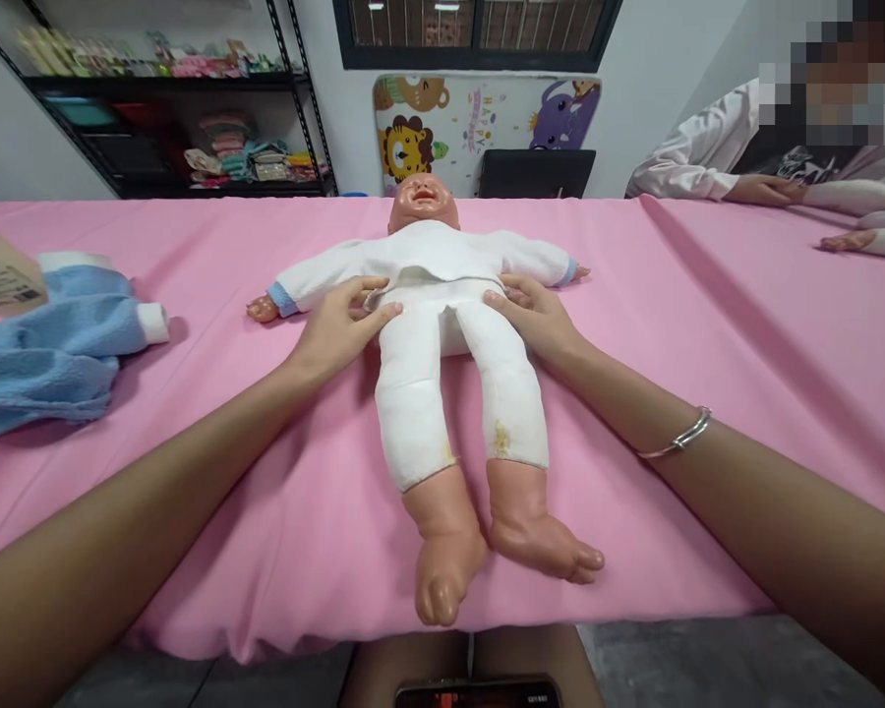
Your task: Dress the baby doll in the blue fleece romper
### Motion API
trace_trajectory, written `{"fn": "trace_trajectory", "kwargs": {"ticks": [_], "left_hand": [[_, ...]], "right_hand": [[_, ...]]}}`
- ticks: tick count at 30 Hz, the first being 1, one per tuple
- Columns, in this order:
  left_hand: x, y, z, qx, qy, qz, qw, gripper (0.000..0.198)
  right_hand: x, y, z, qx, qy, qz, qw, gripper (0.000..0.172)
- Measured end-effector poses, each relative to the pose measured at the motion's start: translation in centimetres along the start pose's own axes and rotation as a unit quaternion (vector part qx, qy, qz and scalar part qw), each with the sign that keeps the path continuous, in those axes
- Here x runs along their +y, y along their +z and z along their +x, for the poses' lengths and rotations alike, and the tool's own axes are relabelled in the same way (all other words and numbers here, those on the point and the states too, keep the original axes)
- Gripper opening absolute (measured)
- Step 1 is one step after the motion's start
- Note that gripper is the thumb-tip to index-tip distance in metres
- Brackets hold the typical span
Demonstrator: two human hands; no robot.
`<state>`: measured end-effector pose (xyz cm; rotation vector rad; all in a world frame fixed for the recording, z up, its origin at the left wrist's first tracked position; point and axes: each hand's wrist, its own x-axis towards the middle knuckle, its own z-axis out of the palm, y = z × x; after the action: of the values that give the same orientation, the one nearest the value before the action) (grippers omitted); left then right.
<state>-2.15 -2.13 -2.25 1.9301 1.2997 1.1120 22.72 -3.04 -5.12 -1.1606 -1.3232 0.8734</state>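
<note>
A baby doll point(442, 324) lies on its back on the pink table cover point(708, 374), head away from me, bare feet at the near edge. It wears a white top and white trousers. My left hand point(343, 324) rests on the doll's left hip, thumb and fingers pinched on the trouser waistband. My right hand point(535, 315) lies at the other hip, fingers curled onto the waistband there.
A blue garment with white cuffs point(59, 344) lies at the far left, a cardboard box point(0, 275) beside it. Another person's hands and white sleeves point(767, 187) rest on the table's right side. Shelves point(184, 108) stand behind. A phone point(479, 693) sits below.
</note>
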Motion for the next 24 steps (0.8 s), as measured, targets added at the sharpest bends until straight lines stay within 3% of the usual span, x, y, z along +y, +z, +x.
{"fn": "trace_trajectory", "kwargs": {"ticks": [4, 8, 13, 18, 22, 24], "left_hand": [[-1.1, -1.1, 0.8, 0.002, -0.005, 0.066, 0.998, 0.022], [-1.8, -1.1, 0.9, -0.010, 0.008, 0.094, 0.995, 0.019], [-1.3, -0.9, 0.6, 0.018, -0.004, 0.103, 0.994, 0.010], [-0.6, -0.9, 0.5, 0.031, -0.016, 0.101, 0.994, 0.002], [-0.3, -1.0, 0.5, 0.025, -0.013, 0.118, 0.993, 0.002], [0.4, -1.9, 0.7, 0.017, -0.005, 0.177, 0.984, 0.007]], "right_hand": [[0.4, -0.9, 0.5, 0.012, -0.033, -0.083, 0.996, 0.030], [0.9, -0.9, 1.1, 0.046, -0.078, -0.146, 0.985, 0.016], [0.9, -0.4, 0.8, 0.080, -0.076, -0.151, 0.982, 0.012], [0.9, 0.0, 0.5, 0.054, -0.021, -0.115, 0.992, 0.044], [0.9, 0.0, 0.5, 0.009, -0.027, -0.118, 0.993, 0.049], [1.0, 0.0, 0.5, 0.012, -0.031, -0.126, 0.992, 0.051]]}}
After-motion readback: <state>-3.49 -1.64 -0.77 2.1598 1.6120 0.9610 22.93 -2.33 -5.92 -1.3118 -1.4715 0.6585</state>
